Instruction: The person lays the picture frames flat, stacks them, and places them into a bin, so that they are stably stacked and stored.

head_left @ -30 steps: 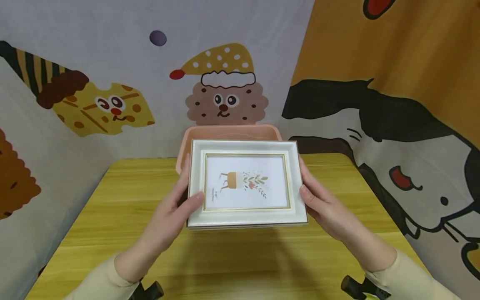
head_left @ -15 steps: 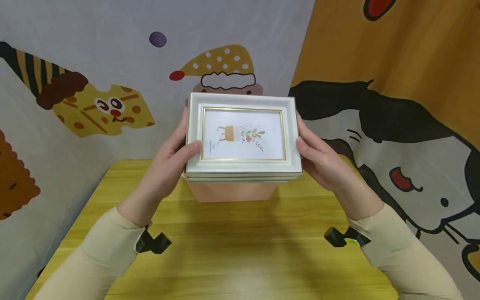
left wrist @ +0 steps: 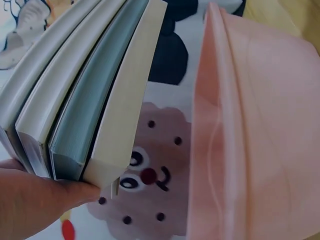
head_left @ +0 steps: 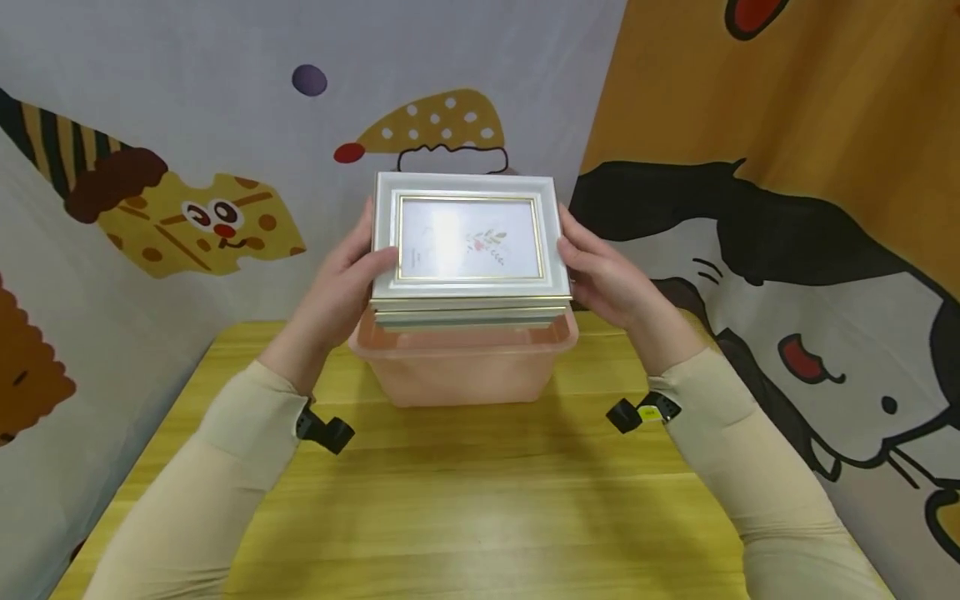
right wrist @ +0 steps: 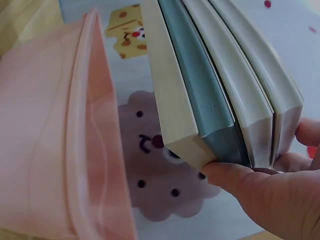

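Note:
Both hands hold a stack of several picture frames over the open pink plastic bin [head_left: 461, 375]. The top white picture frame [head_left: 465, 242] has a gold inner edge and a plant print with glare across it. Below it, the wrist views show a second white frame [right wrist: 235, 80], a blue-green frame [left wrist: 95, 95] and a cream frame [left wrist: 125, 90] at the bottom. My left hand [head_left: 337, 283] grips the left end, thumb on the top frame's border. On the right end, my right hand [head_left: 611, 271] grips the stack, some fingers hidden underneath. The stack hides part of the bin's inside.
The bin stands toward the back of a yellow wood-grain table [head_left: 480, 500]. Behind it hangs a cloth backdrop [head_left: 225, 50] with cartoon prints, close to the table's far edge. Small black cameras [head_left: 326, 429] are strapped to both wrists.
Both hands have carried the frame stack away from the body, from in front of the bin to above it. The bin's front wall and near rim now show below the stack.

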Demonstrator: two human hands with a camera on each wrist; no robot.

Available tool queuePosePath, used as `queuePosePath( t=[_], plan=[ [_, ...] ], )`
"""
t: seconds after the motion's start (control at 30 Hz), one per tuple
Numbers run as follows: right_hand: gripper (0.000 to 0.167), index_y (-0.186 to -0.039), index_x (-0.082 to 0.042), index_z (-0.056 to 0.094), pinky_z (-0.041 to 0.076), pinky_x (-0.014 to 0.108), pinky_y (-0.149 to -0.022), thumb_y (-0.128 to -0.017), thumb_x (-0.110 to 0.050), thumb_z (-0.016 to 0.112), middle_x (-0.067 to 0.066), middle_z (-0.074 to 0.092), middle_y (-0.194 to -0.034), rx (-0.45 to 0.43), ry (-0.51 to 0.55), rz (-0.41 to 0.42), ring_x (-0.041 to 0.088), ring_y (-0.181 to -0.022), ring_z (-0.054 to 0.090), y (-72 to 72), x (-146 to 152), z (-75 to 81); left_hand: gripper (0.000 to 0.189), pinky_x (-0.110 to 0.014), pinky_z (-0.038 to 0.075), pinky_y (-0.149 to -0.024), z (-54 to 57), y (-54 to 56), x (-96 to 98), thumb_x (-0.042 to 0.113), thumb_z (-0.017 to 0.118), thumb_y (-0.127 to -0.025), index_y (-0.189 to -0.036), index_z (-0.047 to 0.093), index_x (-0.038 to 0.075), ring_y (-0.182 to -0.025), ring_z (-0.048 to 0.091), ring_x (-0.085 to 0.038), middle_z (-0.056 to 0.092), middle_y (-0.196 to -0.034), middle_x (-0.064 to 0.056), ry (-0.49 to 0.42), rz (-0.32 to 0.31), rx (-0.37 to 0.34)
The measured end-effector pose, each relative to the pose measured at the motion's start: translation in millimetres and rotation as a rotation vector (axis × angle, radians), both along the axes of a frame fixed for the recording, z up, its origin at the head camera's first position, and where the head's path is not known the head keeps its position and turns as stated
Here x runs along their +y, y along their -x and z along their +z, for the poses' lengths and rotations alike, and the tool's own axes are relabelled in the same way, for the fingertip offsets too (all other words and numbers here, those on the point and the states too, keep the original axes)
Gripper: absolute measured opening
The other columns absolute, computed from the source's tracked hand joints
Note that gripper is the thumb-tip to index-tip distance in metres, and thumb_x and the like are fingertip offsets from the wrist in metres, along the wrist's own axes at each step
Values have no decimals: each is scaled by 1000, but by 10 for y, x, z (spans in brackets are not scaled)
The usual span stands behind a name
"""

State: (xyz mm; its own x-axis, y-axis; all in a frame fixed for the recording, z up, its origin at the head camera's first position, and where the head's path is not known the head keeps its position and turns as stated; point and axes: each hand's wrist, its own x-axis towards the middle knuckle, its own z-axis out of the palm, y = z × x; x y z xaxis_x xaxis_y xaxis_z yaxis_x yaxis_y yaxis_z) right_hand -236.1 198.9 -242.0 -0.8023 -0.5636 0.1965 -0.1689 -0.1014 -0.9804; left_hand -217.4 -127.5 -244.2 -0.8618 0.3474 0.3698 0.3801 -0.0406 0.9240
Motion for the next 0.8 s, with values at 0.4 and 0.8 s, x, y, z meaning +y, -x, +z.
queuePosePath(
  t=[0.4,0.8],
  plan=[
    [61,-160,-32,-1,53,24,-80,-108,-18,30,13,25,-153,-171,19,-51,17,-106,51,354,-59,-342,70,-24,46,-99,-358,334,-15,18,47,-105,-159,5,30,-147,9,-13,-9,-163,13,17,53,-171],
    [61,-159,-32,-1,53,24,-77,-108,-19,30,22,25,-156,-244,7,-111,11,-90,62,499,-103,-659,75,-36,39,-108,-602,482,4,17,47,-104,-159,-2,29,-147,15,-19,-9,-164,12,2,101,-328]
  ],
)
